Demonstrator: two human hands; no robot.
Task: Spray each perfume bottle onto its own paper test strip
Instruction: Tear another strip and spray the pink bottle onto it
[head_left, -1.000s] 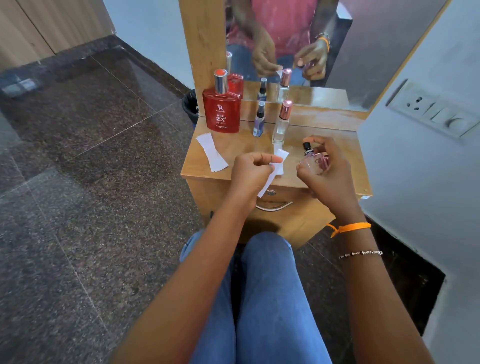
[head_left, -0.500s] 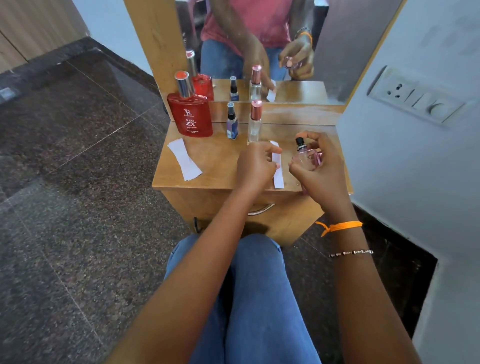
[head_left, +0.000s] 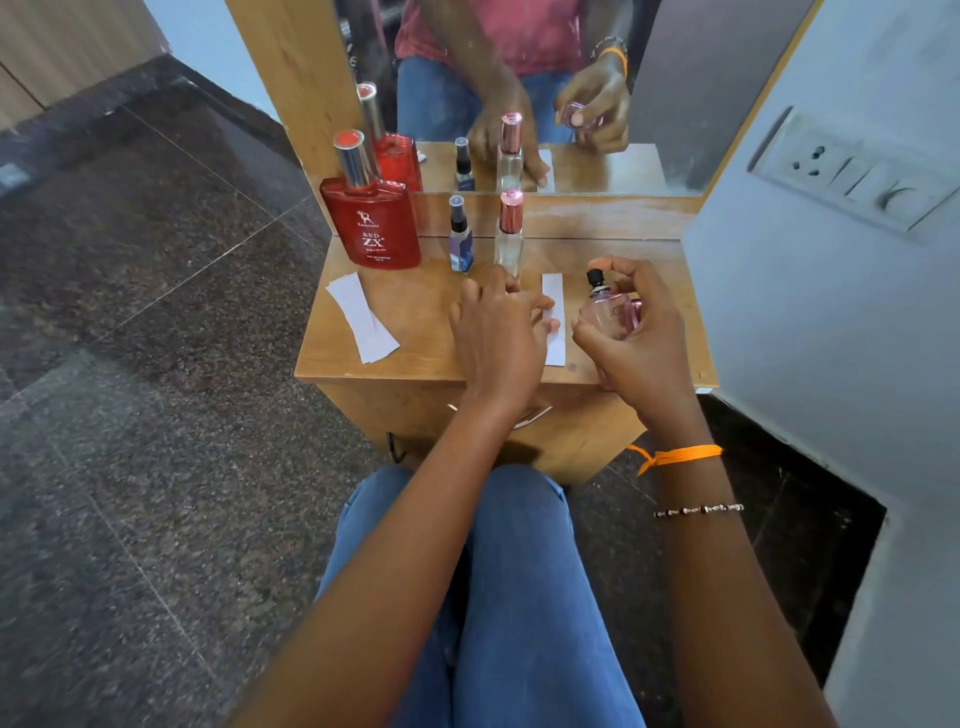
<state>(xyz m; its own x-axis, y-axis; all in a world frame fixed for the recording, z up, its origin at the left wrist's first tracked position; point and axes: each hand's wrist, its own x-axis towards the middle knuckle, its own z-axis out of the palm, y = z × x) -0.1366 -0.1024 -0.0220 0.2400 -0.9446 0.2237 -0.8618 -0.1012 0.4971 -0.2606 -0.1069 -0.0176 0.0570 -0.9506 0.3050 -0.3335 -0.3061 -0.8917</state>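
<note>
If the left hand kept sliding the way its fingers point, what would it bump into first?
Probably the pink perfume bottle in the right hand; the left hand already rests on the paper strip. Depth is unclear.

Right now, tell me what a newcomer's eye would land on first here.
The flat red glass perfume bottle with a silver cap stands at the wooden dresser top's back left. At front right, the right hand grips a small pink perfume bottle beside a white paper test strip under the left hand's fingertips.

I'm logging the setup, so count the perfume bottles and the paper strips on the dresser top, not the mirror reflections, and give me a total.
Perfume bottles: 4 (red bottle, small blue bottle, tall clear bottle, pink bottle in the right hand)
Paper strip groups: 2 (left strips, strip under the left hand)
Total: 6
</note>
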